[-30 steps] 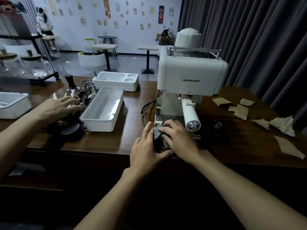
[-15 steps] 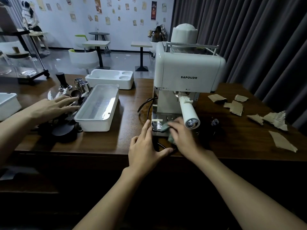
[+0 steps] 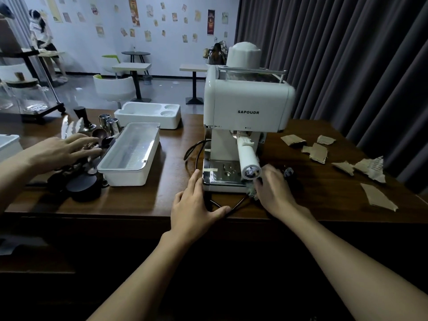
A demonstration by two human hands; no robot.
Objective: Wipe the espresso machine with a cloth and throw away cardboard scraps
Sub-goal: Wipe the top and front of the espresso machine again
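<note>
Wiping step in hand: right hand clutching patterned grey cloth at front right base corner of white boxy espresso machine on dark wooden surface, left hand flat, empty; torn brown cardboard scraps rightward, uncollected, likely next.

The right hand has slid the cloth from the middle of the machine's front to its right corner, under the white handle. The shiny tray now shows. The left hand let go of the cloth and lies flat on the table.
</note>
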